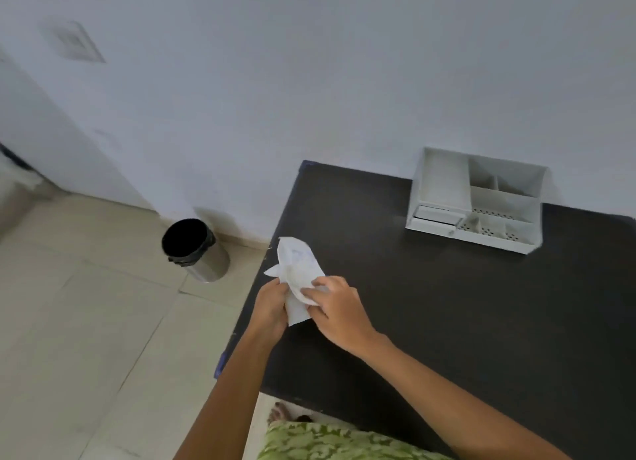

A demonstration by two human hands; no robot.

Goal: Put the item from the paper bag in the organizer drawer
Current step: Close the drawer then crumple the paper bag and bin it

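Note:
A crumpled white paper bag is held over the left edge of the dark table. My left hand grips its lower left side and my right hand pinches its right side. What is inside the bag is hidden. A white desk organizer stands at the table's back right against the wall. Its small drawer at the lower left is pulled slightly out.
A round bin with a black liner stands on the tiled floor left of the table, near the wall. A green patterned garment and a foot show below the table's near edge.

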